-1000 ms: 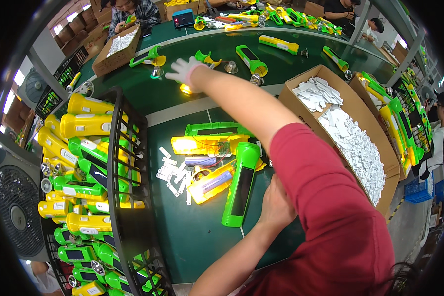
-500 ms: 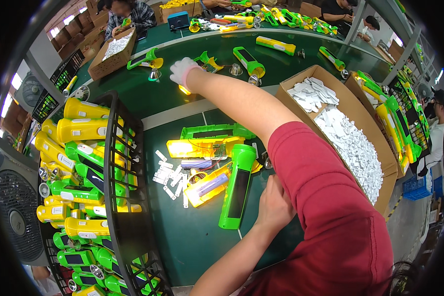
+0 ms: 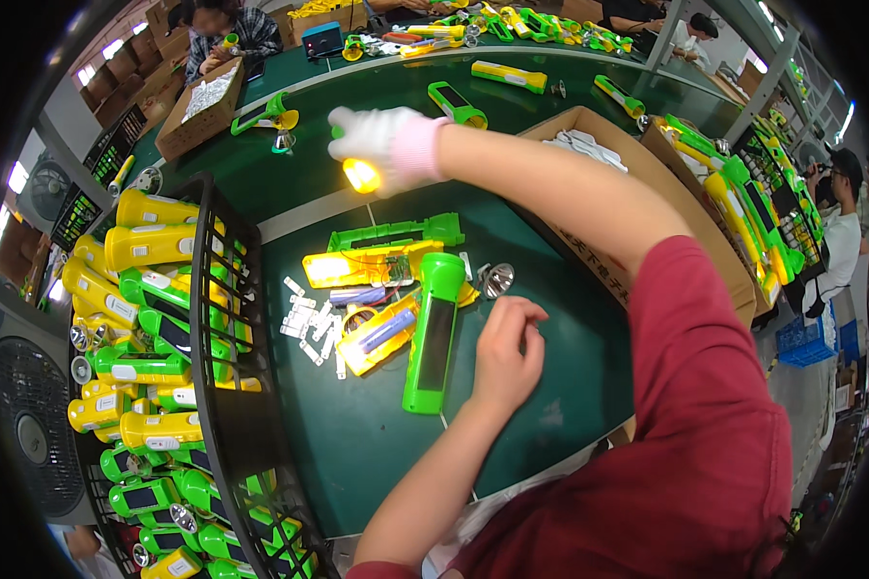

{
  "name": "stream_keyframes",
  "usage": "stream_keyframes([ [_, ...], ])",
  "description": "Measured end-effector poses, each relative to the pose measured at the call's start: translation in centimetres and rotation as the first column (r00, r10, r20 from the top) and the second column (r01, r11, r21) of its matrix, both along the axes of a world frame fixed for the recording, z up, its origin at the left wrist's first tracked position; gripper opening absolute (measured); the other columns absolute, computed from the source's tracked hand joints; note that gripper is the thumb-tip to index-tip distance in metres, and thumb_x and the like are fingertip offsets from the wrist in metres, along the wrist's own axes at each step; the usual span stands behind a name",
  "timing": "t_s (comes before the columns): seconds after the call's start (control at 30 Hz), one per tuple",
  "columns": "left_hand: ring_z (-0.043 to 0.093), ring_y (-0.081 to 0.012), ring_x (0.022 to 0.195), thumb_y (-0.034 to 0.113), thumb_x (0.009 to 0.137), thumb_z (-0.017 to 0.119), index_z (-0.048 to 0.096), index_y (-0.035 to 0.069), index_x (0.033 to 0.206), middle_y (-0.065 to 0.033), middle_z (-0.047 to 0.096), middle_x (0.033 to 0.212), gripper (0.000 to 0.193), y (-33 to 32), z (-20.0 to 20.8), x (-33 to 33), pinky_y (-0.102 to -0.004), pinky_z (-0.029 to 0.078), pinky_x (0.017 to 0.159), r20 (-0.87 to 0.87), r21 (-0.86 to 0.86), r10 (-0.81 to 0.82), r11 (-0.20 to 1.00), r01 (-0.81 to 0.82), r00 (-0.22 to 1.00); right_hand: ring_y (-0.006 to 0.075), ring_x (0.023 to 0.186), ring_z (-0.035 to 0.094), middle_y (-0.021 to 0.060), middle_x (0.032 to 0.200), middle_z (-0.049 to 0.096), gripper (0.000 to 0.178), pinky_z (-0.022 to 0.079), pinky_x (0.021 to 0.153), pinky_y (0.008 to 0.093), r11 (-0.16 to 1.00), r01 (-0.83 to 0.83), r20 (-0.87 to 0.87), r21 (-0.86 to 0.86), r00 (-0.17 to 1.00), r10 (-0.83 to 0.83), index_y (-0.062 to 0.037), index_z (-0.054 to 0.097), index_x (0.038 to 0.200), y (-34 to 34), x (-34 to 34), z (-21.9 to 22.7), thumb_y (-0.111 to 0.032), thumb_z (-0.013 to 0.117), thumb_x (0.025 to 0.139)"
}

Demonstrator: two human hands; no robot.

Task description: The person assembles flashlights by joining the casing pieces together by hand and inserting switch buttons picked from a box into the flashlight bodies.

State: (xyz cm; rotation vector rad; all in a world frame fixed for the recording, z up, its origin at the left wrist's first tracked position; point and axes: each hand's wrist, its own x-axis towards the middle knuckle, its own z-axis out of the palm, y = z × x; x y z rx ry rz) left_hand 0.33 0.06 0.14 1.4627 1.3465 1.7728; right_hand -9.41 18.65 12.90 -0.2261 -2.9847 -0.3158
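My right hand (image 3: 381,145), in a white glove with a pink cuff, is raised over the strip between bench and belt. It grips a flashlight (image 3: 361,176); only its glowing yellow part and a bit of green show. On the green bench my bare left hand (image 3: 510,349) rests loosely curled, with nothing visible in it. Beside it lies a closed green flashlight (image 3: 433,338) with a dark panel. Left of that are opened yellow housings (image 3: 381,336) with batteries and wires, a green half-shell (image 3: 396,232) and small white pieces (image 3: 309,323). A silver reflector (image 3: 497,280) sits above my left hand.
A black crate (image 3: 224,386) full of flashlights stands at left. On the right is a cardboard box (image 3: 690,236) of white parts, partly behind my arm. Across the green belt (image 3: 386,87) lie more flashlights (image 3: 509,76). A fan (image 3: 34,434) and other people are around.
My right hand has drawn back from the belt toward the bench, holding the glowing flashlight. The opened flashlight near it no longer shows on the belt. My left hand has shifted slightly left and up.
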Motion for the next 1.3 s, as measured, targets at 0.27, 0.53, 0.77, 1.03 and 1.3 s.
stream_keyframes([
  [0.27,0.053,-0.0258,0.108,0.051,0.091,0.032,0.043,0.005,0.127,-0.0136,0.054,0.118,0.060,0.3,-0.6,-1.9,-0.0387,0.044,0.089,0.917,0.312,-0.400,0.721,0.618,0.003,0.0308,0.077,0.061,0.0148,0.116,0.045,0.035,0.053,0.062,0.0390,0.934,-0.358,-0.080,-0.003,0.931,0.357,-0.0108,0.054,0.090,-9.2,16.3,3.0,-0.018,0.071,0.059],
  [0.53,0.047,-0.0310,0.116,0.063,0.088,0.031,0.041,0.013,0.132,-0.0159,0.048,0.128,0.068,-0.4,-0.6,-0.3,-0.0451,0.039,0.098,0.879,0.410,-0.472,0.665,0.625,-0.074,0.0211,0.092,0.055,0.0094,0.116,0.046,0.028,0.050,0.066,0.0312,0.987,-0.136,0.089,0.081,0.988,0.129,-0.0143,0.048,0.101,-16.1,20.6,-3.5,-0.014,0.055,0.074],
  [0.77,0.060,-0.0254,0.091,0.061,0.089,0.036,0.045,0.002,0.125,-0.0135,0.062,0.097,0.070,0.1,-0.4,-1.7,-0.0389,0.049,0.084,0.874,0.468,-0.441,0.658,0.590,-0.202,0.0272,0.086,0.058,0.0097,0.098,0.052,0.038,0.050,0.069,0.0352,0.963,0.108,-0.097,-0.246,0.986,-0.135,-0.0095,0.047,0.109,-19.8,20.7,-1.0,-0.011,0.057,0.072],
  [1.03,0.054,-0.0256,0.105,0.060,0.089,0.038,0.048,0.013,0.122,-0.0096,0.057,0.111,0.059,-0.4,-0.2,-0.7,-0.0416,0.043,0.093,0.861,0.480,-0.464,0.610,0.631,-0.206,0.0272,0.081,0.058,0.0140,0.092,0.051,0.051,0.050,0.066,0.0379,0.738,0.627,-0.222,-0.249,0.705,-0.673,0.0004,0.042,0.115,-20.0,17.7,-4.3,-0.019,0.062,0.072],
  [1.3,0.050,-0.0278,0.115,0.065,0.088,0.031,0.040,0.017,0.131,-0.0102,0.052,0.122,0.065,0.1,-0.6,-0.1,-0.0440,0.040,0.098,0.933,0.049,-0.240,0.824,0.564,0.269,0.0336,0.075,0.061,0.0167,0.089,0.054,0.057,0.051,0.063,0.0435,0.549,0.716,-0.017,-0.431,0.601,-0.799,-0.0002,0.038,0.122,-18.1,18.5,-4.2,-0.024,0.059,0.075],
])
